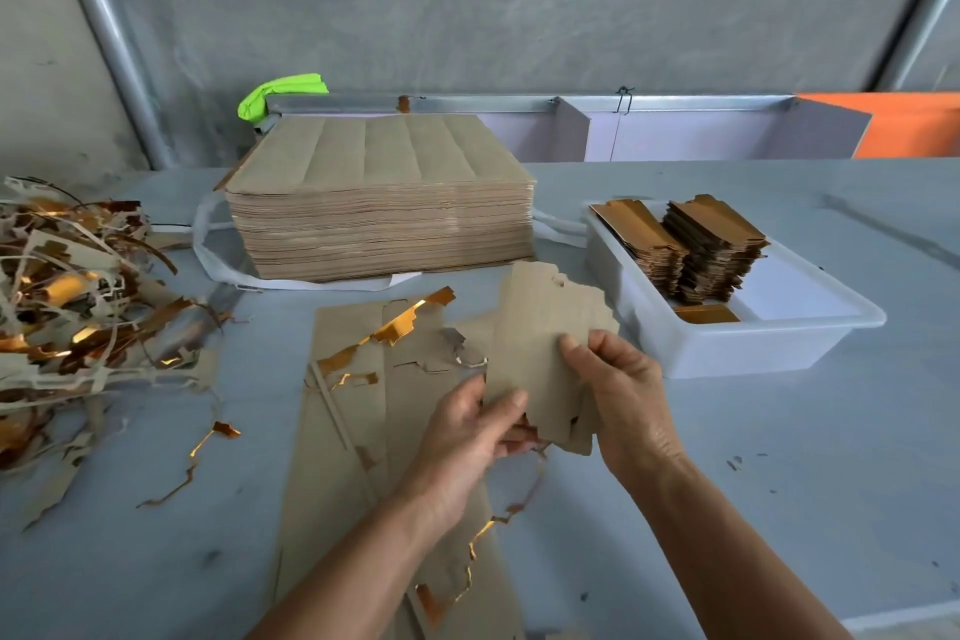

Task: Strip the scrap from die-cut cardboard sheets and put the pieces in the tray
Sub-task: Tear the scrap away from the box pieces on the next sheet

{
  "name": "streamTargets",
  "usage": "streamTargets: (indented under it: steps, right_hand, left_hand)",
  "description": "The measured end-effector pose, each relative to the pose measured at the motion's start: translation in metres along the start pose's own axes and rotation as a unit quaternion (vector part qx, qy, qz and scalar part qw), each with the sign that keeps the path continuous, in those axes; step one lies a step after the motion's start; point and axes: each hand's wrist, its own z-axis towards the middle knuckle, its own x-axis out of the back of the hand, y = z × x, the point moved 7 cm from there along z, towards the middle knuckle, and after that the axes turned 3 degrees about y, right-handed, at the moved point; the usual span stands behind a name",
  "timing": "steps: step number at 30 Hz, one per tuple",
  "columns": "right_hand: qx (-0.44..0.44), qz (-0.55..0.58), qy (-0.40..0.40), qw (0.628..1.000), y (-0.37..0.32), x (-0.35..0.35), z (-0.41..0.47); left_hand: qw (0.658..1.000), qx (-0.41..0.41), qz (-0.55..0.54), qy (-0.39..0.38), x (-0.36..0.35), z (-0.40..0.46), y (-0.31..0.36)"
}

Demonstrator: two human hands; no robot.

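Both hands hold a small sheaf of freed die-cut pieces (540,348) above the table (779,509), just left of the tray; the left hand (475,424) pinches the lower edge, thumb on top, and the right hand (621,390) grips the right side, fingers curled round it; the step in hand looks like squaring up stripped pieces before stowing them; the next move calls for carrying the sheaf right and setting it into the white tray (753,353), where two stacks (696,244) already stand and bare floor shows nearer; the tray's near wall must be cleared; beneath lies a half-stripped sheet (353,442) with gold-edged scrap strips (400,325); a scrap heap (72,307) sits far left, the unworked sheet stack (379,203) behind.
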Motion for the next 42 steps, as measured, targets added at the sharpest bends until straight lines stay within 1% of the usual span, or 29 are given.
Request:
streamTargets:
  steps: [2, 3, 5, 9, 12, 14, 19, 22, 24, 25, 27, 28, 29, 30, 32, 34, 36, 37, 39, 40, 42]
  right_hand:
    - [-0.034, 0.029, 0.014, 0.999, 0.004, 0.002, 0.006]
    - [-0.052, 0.042, 0.024, 0.997, 0.007, 0.004, 0.009]
    - [-0.084, 0.060, 0.038, 0.994, 0.011, 0.006, 0.015]
    - [-0.105, 0.086, 0.044, 0.990, 0.017, 0.002, 0.019]
    - [-0.118, 0.113, 0.040, 0.986, 0.017, -0.004, 0.021]
    - [-0.146, 0.132, 0.048, 0.979, 0.020, -0.008, 0.022]
    - [-0.226, 0.192, 0.085, 0.951, 0.026, -0.003, 0.025]
    - [-0.217, 0.184, 0.089, 0.955, 0.023, 0.002, 0.030]
    - [-0.204, 0.177, 0.092, 0.958, 0.021, 0.005, 0.033]
    - [-0.195, 0.167, 0.094, 0.962, 0.020, 0.007, 0.034]
    - [-0.175, 0.138, 0.097, 0.970, 0.018, 0.011, 0.037]
    - [-0.165, 0.120, 0.098, 0.974, 0.017, 0.012, 0.038]
    - [-0.155, 0.099, 0.099, 0.978, 0.016, 0.014, 0.038]
    - [-0.148, 0.082, 0.101, 0.980, 0.015, 0.015, 0.039]
    - [-0.140, 0.053, 0.102, 0.983, 0.013, 0.016, 0.038]
    - [-0.131, 0.024, 0.097, 0.986, 0.011, 0.016, 0.038]
    - [-0.117, -0.015, 0.086, 0.989, 0.010, 0.017, 0.040]
    - [-0.111, -0.040, 0.079, 0.990, 0.010, 0.018, 0.042]
    - [-0.103, -0.085, 0.072, 0.988, 0.011, 0.020, 0.046]
    - [-0.100, -0.100, 0.071, 0.987, 0.012, 0.023, 0.049]
    - [-0.100, -0.122, 0.066, 0.985, 0.015, 0.027, 0.055]
  left_hand:
    - [0.997, 0.003, 0.072, -0.024, -0.003, -0.003, -0.005]
    - [0.994, 0.010, 0.102, -0.024, -0.002, -0.003, -0.006]
    - [0.991, 0.027, 0.131, -0.022, 0.003, -0.001, -0.007]
    - [0.990, 0.025, 0.124, -0.060, -0.002, -0.003, -0.002]
    - [0.990, 0.008, 0.134, -0.036, 0.001, 0.000, 0.000]
    - [0.991, 0.002, 0.131, -0.023, 0.008, 0.001, 0.002]
    - [0.986, -0.004, 0.159, -0.042, 0.022, -0.002, 0.004]
    - [0.981, -0.012, 0.187, -0.044, 0.035, -0.004, 0.007]
    - [0.965, -0.020, 0.249, -0.083, 0.038, -0.007, 0.010]
    - [0.948, -0.027, 0.298, -0.106, 0.039, -0.009, 0.012]
    - [0.903, -0.044, 0.404, -0.141, 0.038, -0.012, 0.014]
    - [0.882, -0.051, 0.442, -0.154, 0.037, -0.014, 0.015]
    - [0.870, -0.057, 0.462, -0.165, 0.036, -0.015, 0.016]
    - [0.864, -0.059, 0.470, -0.173, 0.036, -0.015, 0.018]
    - [0.866, -0.055, 0.466, -0.174, 0.038, -0.014, 0.022]
    - [0.879, -0.046, 0.443, -0.167, 0.042, -0.010, 0.027]
    - [0.887, -0.044, 0.437, -0.144, 0.047, -0.003, 0.031]
    - [0.891, -0.044, 0.436, -0.117, 0.052, 0.002, 0.033]
    - [0.896, -0.058, 0.438, -0.037, 0.064, 0.016, 0.040]
    - [0.886, -0.081, 0.457, 0.007, 0.069, 0.025, 0.045]
    - [0.844, -0.127, 0.514, 0.084, 0.076, 0.044, 0.055]
